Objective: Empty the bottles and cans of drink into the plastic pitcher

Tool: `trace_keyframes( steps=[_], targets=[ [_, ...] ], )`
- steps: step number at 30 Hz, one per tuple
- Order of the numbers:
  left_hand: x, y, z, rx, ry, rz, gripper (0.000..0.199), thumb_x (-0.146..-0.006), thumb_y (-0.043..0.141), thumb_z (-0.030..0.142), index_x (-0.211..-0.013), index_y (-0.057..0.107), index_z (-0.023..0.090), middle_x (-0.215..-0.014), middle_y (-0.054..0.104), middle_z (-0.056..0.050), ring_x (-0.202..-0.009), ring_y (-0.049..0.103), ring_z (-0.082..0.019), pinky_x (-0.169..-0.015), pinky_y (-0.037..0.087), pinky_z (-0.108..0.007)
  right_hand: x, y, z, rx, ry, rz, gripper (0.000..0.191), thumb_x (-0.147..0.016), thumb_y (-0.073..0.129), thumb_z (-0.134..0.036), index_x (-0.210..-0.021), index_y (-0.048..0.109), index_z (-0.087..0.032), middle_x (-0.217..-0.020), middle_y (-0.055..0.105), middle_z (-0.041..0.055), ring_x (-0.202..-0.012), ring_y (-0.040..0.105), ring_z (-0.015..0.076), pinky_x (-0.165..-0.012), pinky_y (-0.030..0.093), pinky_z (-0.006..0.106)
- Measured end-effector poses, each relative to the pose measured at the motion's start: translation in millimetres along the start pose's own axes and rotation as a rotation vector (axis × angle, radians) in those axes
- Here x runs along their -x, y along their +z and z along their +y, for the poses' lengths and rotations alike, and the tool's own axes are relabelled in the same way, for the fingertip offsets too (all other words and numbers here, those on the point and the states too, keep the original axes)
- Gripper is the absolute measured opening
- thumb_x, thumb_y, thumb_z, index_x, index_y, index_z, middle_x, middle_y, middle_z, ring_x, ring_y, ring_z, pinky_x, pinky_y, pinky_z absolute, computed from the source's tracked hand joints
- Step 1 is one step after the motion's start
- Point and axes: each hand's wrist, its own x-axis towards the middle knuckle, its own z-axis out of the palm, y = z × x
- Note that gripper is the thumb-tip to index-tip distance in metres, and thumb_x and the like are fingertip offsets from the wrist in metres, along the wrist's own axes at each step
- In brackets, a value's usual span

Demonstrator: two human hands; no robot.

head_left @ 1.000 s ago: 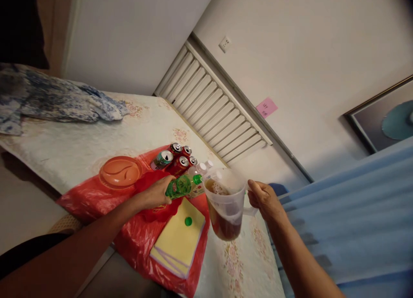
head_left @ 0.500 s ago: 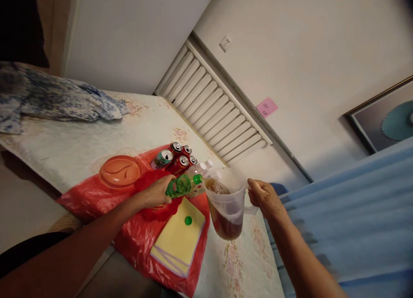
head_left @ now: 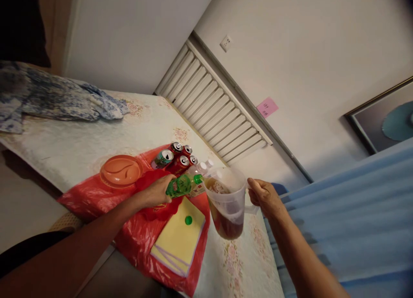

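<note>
My left hand (head_left: 159, 191) is wrapped round a green plastic bottle (head_left: 182, 185), tipped sideways so its mouth meets the rim of a clear plastic jug (head_left: 230, 203). Brown liquid with froth on top partly fills the jug. My right hand (head_left: 263, 195) grips the jug's handle, and the jug leans toward the bottle. Below the bottle, a green bottle cap (head_left: 188, 220) lies on a folded yellow cloth (head_left: 180, 240). A red scalloped dish (head_left: 151, 210) is partly hidden by my left hand and forearm.
Several opened drink cans (head_left: 179, 160) and pale-capped bottles (head_left: 202, 166) stand behind the bottle. An orange divided dish (head_left: 121, 171) rests on red plastic sheeting (head_left: 138, 250). A patterned cloth (head_left: 71, 98) lies at the table's far left; a radiator (head_left: 213, 102) borders the back.
Almost nothing differs. Both hands keep the bottle and jug in nearly the same tilted position, with only a slight shift of the view.
</note>
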Motion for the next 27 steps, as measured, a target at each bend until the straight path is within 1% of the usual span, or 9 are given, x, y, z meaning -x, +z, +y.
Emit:
trace_keyframes(
  steps=[7, 11, 16, 19, 27],
  targets=[
    [0.6, -0.5, 0.2, 0.014, 0.002, -0.007, 0.058, -0.053, 0.063, 0.007, -0.107, 0.052, 0.023, -0.100, 0.067, -0.001, -0.095, 0.065, -0.022, -0.073, 0.046, -0.024, 0.2, 0.3, -1.9, -0.015, 0.045, 0.005, 0.051, -0.077, 0.056, -0.062, -0.053, 0.030, -0.025, -0.041, 0.026, -0.0082, -0.040, 0.019, 0.0062, -0.040, 0.016, 0.023],
    [1.2, -0.8, 1.1, 0.007, 0.008, -0.006, 0.056, -0.054, 0.062, 0.006, -0.106, 0.052, 0.022, -0.099, 0.067, -0.002, -0.093, 0.064, -0.022, -0.072, 0.046, -0.025, -0.2, 0.0, -2.4, -0.018, 0.062, 0.000, 0.050, -0.077, 0.056, -0.061, -0.053, 0.031, -0.025, -0.042, 0.027, -0.0079, -0.040, 0.019, 0.0064, -0.040, 0.015, 0.023],
    [1.3, -1.0, 1.2, 0.010, 0.018, -0.005, 0.055, -0.054, 0.063, 0.005, -0.105, 0.052, 0.024, -0.100, 0.067, -0.001, -0.093, 0.065, -0.021, -0.072, 0.046, -0.024, -1.9, -1.8, 1.7, 0.016, 0.030, -0.003, 0.051, -0.078, 0.054, -0.063, -0.054, 0.031, -0.025, -0.041, 0.027, -0.0074, -0.040, 0.020, 0.0072, -0.040, 0.016, 0.024],
    [1.3, -1.2, 1.2, -0.007, 0.018, -0.001, 0.053, -0.054, 0.063, 0.005, -0.103, 0.052, 0.023, -0.098, 0.067, -0.001, -0.092, 0.065, -0.021, -0.070, 0.045, -0.023, -2.5, -2.5, 3.5, 0.014, 0.018, -0.004, 0.051, -0.078, 0.054, -0.064, -0.054, 0.031, -0.025, -0.041, 0.027, -0.0073, -0.040, 0.021, 0.0073, -0.039, 0.016, 0.024],
    [0.8, -1.2, 0.7, -0.018, 0.009, -0.005, 0.052, -0.055, 0.065, 0.005, -0.102, 0.052, 0.022, -0.098, 0.066, -0.002, -0.093, 0.065, -0.022, -0.070, 0.045, -0.024, -2.2, -0.7, -1.6, -0.017, 0.079, -0.008, 0.051, -0.075, 0.057, -0.062, -0.053, 0.031, -0.025, -0.042, 0.027, -0.0082, -0.040, 0.019, 0.0062, -0.040, 0.014, 0.023]
  ],
)
